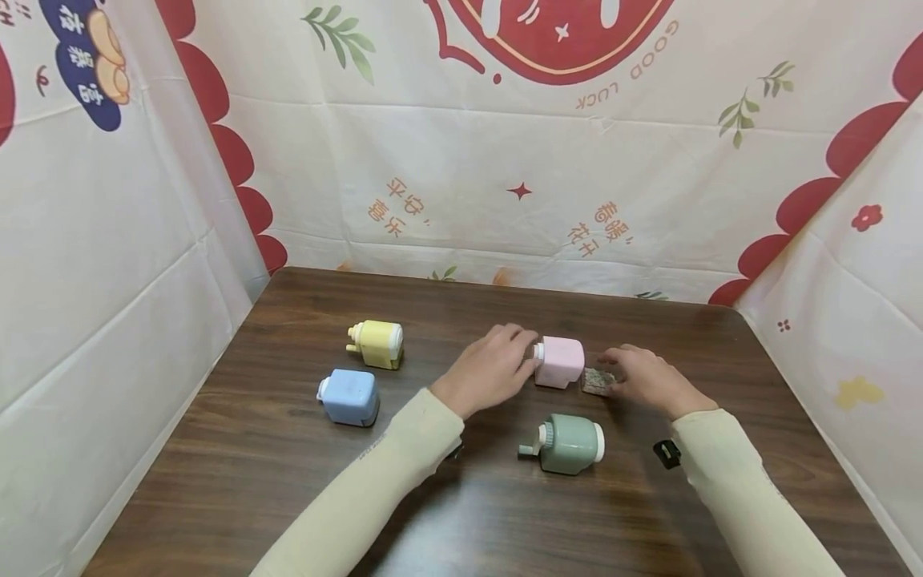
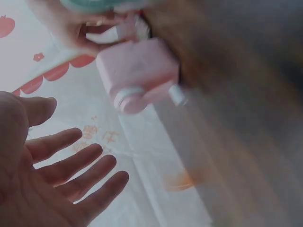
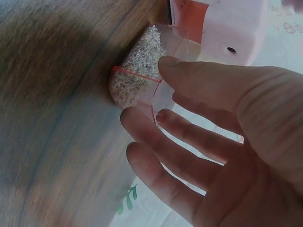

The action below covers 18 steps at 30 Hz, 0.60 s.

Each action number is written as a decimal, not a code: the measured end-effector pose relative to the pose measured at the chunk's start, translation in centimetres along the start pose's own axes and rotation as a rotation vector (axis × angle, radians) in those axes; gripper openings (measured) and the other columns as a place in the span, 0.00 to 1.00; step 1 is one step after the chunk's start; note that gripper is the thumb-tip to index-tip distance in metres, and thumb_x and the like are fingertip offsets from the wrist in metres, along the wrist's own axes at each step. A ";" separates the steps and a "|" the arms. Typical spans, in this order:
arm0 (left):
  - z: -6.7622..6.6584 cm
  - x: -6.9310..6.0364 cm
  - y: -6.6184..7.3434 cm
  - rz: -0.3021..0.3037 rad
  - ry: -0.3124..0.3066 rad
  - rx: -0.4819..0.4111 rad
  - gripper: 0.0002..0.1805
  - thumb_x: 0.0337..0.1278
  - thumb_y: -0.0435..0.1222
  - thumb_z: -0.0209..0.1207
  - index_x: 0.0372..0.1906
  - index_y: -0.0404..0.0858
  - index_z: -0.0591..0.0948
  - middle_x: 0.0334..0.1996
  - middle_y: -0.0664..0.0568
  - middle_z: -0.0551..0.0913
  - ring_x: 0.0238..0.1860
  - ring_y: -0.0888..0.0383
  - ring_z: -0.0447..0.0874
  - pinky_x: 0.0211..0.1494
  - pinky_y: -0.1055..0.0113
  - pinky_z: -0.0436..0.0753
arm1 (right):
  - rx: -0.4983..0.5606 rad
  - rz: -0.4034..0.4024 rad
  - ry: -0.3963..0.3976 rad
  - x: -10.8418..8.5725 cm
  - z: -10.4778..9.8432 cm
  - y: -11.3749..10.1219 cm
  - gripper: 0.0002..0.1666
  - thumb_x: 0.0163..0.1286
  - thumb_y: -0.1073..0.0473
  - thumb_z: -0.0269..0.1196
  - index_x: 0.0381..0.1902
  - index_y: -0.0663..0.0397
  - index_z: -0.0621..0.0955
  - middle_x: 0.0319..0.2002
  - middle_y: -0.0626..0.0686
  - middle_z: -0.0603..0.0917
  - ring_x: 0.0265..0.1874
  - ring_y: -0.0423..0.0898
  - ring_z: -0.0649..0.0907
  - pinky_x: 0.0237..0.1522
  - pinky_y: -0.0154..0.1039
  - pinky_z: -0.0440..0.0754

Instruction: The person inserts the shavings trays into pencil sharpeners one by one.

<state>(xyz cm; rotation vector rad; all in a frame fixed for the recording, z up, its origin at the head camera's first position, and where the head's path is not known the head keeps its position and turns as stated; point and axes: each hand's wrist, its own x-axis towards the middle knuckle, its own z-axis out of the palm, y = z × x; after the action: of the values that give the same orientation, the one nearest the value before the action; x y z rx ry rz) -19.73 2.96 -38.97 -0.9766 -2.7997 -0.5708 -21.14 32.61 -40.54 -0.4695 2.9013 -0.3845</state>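
A pink crank pencil sharpener (image 1: 559, 362) stands on the table between the two hands. My left hand (image 1: 493, 367) hovers at its white crank end; in the left wrist view that hand (image 2: 57, 165) has its fingers spread and holds nothing. Beside the sharpener's other end lies its clear drawer (image 1: 597, 381), out of the body and filled with grey shavings (image 3: 139, 61). My right hand (image 1: 645, 378) is at this drawer, thumb and loosely bent fingers apart around its edge. In the right wrist view an orange-red opening (image 3: 190, 19) shows in the pink body.
A green crank sharpener (image 1: 572, 445) stands nearer me, between the forearms. To the left are a yellow sharpener (image 1: 378, 343) and a blue one (image 1: 349, 397). Printed cloth (image 1: 461, 160) hangs behind and at both sides of the brown table (image 1: 288, 497).
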 end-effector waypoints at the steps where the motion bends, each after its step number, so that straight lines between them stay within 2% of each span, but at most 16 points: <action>1: -0.3 0.7 0.0 -0.011 -0.016 -0.006 0.25 0.86 0.47 0.53 0.74 0.37 0.77 0.69 0.45 0.81 0.70 0.50 0.80 0.70 0.58 0.83 | 0.001 -0.001 0.003 -0.1 0.0 0.0 0.28 0.68 0.68 0.73 0.64 0.68 0.82 0.61 0.69 0.85 0.59 0.68 0.85 0.58 0.68 0.84; 5: -1.4 2.9 0.2 -0.015 -0.063 0.018 0.27 0.87 0.48 0.50 0.77 0.38 0.75 0.72 0.46 0.79 0.72 0.51 0.78 0.70 0.57 0.83 | -0.007 -0.008 0.002 -0.1 0.0 0.0 0.28 0.67 0.68 0.74 0.64 0.69 0.82 0.61 0.69 0.85 0.59 0.68 0.85 0.58 0.67 0.84; 10: -2.1 4.9 0.9 -0.008 -0.140 0.056 0.29 0.87 0.50 0.49 0.79 0.41 0.72 0.75 0.48 0.76 0.75 0.53 0.76 0.70 0.58 0.84 | -0.039 -0.009 -0.007 -0.1 0.1 0.0 0.29 0.67 0.67 0.75 0.65 0.68 0.82 0.60 0.69 0.84 0.58 0.68 0.85 0.57 0.67 0.85; 14: -2.0 6.2 1.6 0.012 -0.209 0.083 0.30 0.87 0.51 0.50 0.81 0.42 0.71 0.77 0.49 0.74 0.75 0.55 0.75 0.69 0.58 0.84 | -0.054 -0.010 -0.002 -0.1 0.1 0.0 0.29 0.67 0.67 0.75 0.64 0.68 0.82 0.59 0.68 0.84 0.58 0.68 0.85 0.57 0.67 0.85; 18: -1.2 7.2 2.0 0.060 -0.281 0.136 0.30 0.86 0.51 0.51 0.80 0.41 0.71 0.76 0.48 0.74 0.75 0.55 0.75 0.69 0.59 0.84 | -0.062 -0.024 0.000 -0.2 0.1 0.0 0.29 0.67 0.68 0.76 0.64 0.69 0.82 0.58 0.69 0.84 0.56 0.67 0.86 0.55 0.66 0.86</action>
<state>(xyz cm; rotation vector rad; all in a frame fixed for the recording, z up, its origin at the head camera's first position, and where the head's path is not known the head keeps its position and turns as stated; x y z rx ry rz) -24.15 8.03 -35.52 -1.1906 -2.9871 -0.2476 -20.98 32.62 -40.58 -0.5136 2.9176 -0.2987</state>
